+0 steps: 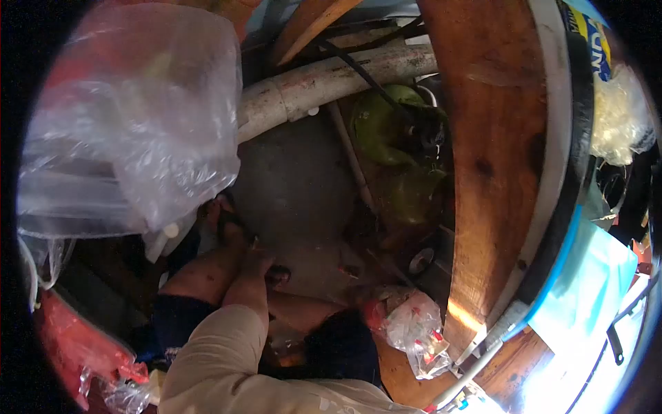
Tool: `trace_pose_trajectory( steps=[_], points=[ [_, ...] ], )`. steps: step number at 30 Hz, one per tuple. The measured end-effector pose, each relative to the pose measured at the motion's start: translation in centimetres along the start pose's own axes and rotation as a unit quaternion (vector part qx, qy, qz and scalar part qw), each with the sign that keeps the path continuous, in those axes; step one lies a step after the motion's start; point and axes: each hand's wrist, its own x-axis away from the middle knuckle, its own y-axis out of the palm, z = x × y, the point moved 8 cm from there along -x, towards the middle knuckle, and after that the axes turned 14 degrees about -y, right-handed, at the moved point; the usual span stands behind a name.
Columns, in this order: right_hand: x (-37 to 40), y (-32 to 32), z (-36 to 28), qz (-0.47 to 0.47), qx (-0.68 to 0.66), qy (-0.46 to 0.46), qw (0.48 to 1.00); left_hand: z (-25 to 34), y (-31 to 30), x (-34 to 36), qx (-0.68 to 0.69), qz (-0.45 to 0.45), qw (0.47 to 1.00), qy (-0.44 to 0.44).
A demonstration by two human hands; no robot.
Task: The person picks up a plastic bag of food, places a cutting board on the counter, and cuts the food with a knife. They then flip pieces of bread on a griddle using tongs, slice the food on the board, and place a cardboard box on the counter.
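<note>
My left hand (258, 262) reaches down from a beige sleeve (210, 352) toward the dim floor, between my bent legs. Its fingers are small and dark in the shade, so I cannot make out whether they hold anything. A tiny bright spot shows just past the fingertips, too small to name. Close by is my foot in a dark sandal (226, 215), on the grey floor (293, 183). Dark shorts (345, 345) cover my thighs. My right hand does not appear in view.
Clear plastic sheeting (138, 124) hangs at upper left. A pale pipe (310, 90) crosses the back, near a green gas cylinder (379, 131). A wooden board (493, 152) stands at right. Beside my right thigh is a plastic bag (414, 328) with red bits.
</note>
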Motion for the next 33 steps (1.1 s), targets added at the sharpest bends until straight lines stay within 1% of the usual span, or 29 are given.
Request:
trace_pose_trajectory(
  steps=[6,8,11,16,25,27,30,31,32,33],
  points=[
    [1.0,-1.4,-2.3,-0.002,0.064,0.002,0.998,-0.5,1.7,-2.1,0.043,0.047,0.997,-0.044],
    [0.9,-2.2,-2.9,0.000,0.078,-0.001,0.997,0.2,2.0,-2.8,0.052,0.062,0.996,-0.048],
    [1.0,-2.7,-3.8,-0.002,0.101,-0.002,0.995,-0.1,2.2,-3.6,0.065,0.062,0.993,-0.075],
    [1.1,-1.7,-4.7,-0.010,0.135,-0.008,0.991,-0.5,3.1,-4.3,0.072,0.061,0.991,-0.095],
    [1.5,-1.5,-6.3,-0.008,0.170,-0.039,0.985,-0.4,2.9,-6.0,0.065,0.038,0.993,-0.086],
    [1.3,-1.2,-6.7,-0.006,0.173,-0.050,0.984,0.3,1.7,-6.3,0.060,0.030,0.995,-0.073],
    [0.9,-0.1,-6.8,-0.007,0.168,-0.079,0.983,2.4,-2.9,-5.4,0.068,0.036,0.996,-0.033],
    [1.0,0.3,-6.5,-0.006,0.164,-0.090,0.982,3.3,-5.0,-4.5,0.077,0.047,0.996,-0.012],
    [0.9,0.9,-6.5,-0.005,0.160,-0.102,0.982,4.0,-7.4,-3.3,0.091,0.077,0.993,0.023],
    [0.8,1.5,-6.4,-0.004,0.153,-0.115,0.982,4.7,-10.2,-1.6,0.120,0.119,0.982,0.084]
  ],
)
